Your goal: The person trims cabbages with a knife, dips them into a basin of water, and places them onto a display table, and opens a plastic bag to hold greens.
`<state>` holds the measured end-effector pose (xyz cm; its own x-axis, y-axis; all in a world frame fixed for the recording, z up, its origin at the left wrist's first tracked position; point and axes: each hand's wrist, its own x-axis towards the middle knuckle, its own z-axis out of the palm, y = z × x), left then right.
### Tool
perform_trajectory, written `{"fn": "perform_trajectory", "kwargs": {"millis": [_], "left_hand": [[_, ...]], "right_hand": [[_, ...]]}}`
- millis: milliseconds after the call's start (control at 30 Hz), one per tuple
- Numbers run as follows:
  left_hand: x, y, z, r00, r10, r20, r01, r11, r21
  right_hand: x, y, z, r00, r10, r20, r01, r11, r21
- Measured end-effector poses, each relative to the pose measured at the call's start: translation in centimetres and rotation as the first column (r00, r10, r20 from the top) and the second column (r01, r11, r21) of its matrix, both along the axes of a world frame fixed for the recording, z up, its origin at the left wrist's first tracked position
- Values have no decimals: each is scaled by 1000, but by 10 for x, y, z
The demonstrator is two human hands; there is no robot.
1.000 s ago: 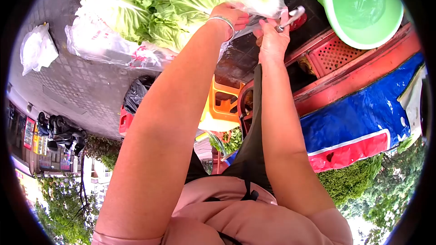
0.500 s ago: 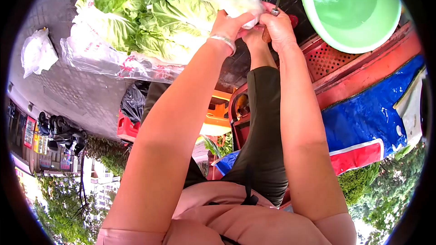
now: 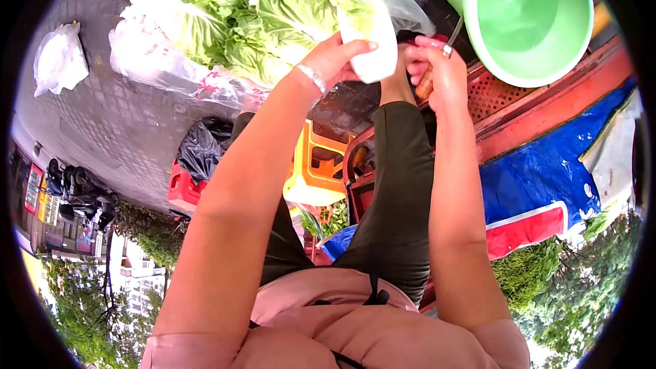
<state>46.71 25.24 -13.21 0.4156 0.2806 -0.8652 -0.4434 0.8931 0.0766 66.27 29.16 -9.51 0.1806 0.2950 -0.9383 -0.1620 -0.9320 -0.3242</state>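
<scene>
My left hand [image 3: 335, 60] is closed on a Chinese cabbage leaf [image 3: 372, 44], its thumb over the broad white stem, which points toward me. In my right hand [image 3: 443, 72] is a knife [image 3: 425, 85]; the fingers wrap its wooden handle, and the thin blade points up and away toward the green basins. The knife is apart from the leaf. Just beyond my left hand, a pile of pale green cabbage leaves [image 3: 236, 34] lies in a clear plastic bag [image 3: 164, 72] with red print.
Green basins [image 3: 478, 41] stand at upper right beside a red crate [image 3: 488, 92]. A blue sheet [image 3: 540, 167] lies at right. Near my legs are an orange stool [image 3: 318, 171] and a black bag [image 3: 205, 147] over a red container [image 3: 184, 188]. A white bag [image 3: 61, 61] sits on the pavement.
My hands have moved apart. The left has lifted the cabbage leaf so its white stem shows; the right has moved right with the knife, away from the leaf.
</scene>
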Motion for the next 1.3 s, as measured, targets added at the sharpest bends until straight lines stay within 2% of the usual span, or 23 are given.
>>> {"fn": "perform_trajectory", "kwargs": {"millis": [33, 100, 167, 233, 267, 300, 367, 433, 500, 567, 633, 700, 767, 833, 867, 900, 967, 1033, 1067, 1167, 1200, 1300], "left_hand": [[-10, -8, 4, 998, 12, 64, -11, 1000, -11], [-33, -26, 28, 983, 38, 181, -22, 995, -94], [-56, -46, 60, 963, 129, 236, -86, 979, -185], [-80, -66, 85, 896, 253, 366, -165, 953, -256], [-88, -73, 97, 892, 268, 364, -181, 950, -256], [-95, -79, 107, 887, 286, 362, -202, 946, -253], [-113, -85, 126, 900, 278, 334, -210, 951, -227], [-129, -90, 139, 906, 256, 337, -220, 965, -144], [-142, -93, 149, 935, 233, 268, -216, 972, -90], [-150, -95, 158, 955, 244, 170, -239, 970, -51], [-158, -90, 160, 957, 286, 45, -286, 958, -9], [-166, -77, 167, 955, 295, 9, -295, 952, 77], [-177, -54, 183, 947, 315, 57, -320, 941, 109], [-182, -47, 182, 912, 403, -76, -384, 905, 183], [-187, -44, 182, 883, 447, -141, -412, 884, 220], [-197, -40, 182, 863, 504, -9, -496, 852, 168], [-211, -24, 198, 792, 607, 59, -603, 763, 232], [-219, -23, 203, 817, 568, -98, -503, 785, 361], [-226, -22, 205, 816, 549, -180, -442, 794, 416], [-250, -21, 203, 859, 511, 23, -480, 788, 387], [-254, -21, 204, 856, 515, 50, -506, 814, 285], [-262, -23, 194, 840, 537, 70, -535, 803, 261]], "right_hand": [[-2, -2, 11, 999, 15, -41, -17, 999, -42], [1, -19, 20, 950, -231, -210, 190, 962, -195], [1, -20, 43, 858, -362, -365, 296, 929, -223], [6, -3, 52, 878, -353, -322, 256, 917, -307], [6, 4, 52, 951, -226, -211, 164, 947, -276], [10, 7, 44, 999, -3, -48, -8, 973, -230], [-1, 20, 42, 997, -25, 77, 47, 955, -293], [-15, 17, 50, 972, -236, -20, 218, 925, -312], [-30, -17, 49, 937, -336, -95, 297, 911, -286], [-92, -40, 92, 972, -173, -160, 174, 985, -13], [-127, -46, 129, 945, 137, -296, -131, 991, 43], [-170, -30, 156, 912, 243, -332, -251, 968, 18], [-203, -16, 161, 877, 408, -253, -405, 912, 66], [-230, 2, 162, 790, 603, -113, -598, 798, 77], [-240, 7, 162, 770, 631, -94, -618, 774, 135], [-247, 9, 159, 808, 563, -173, -543, 826, 153], [-257, 13, 151, 846, 418, -333, -386, 909, 161], [-267, 22, 156, 832, 326, -448, -281, 945, 167], [-272, 24, 155, 814, 328, -480, -277, 945, 176], [-288, 28, 154, 779, 388, -492, -324, 921, 214], [-293, 28, 154, 769, 419, -482, -350, 908, 231], [-306, 24, 151, 796, 390, -463, -326, 921, 214]]}}
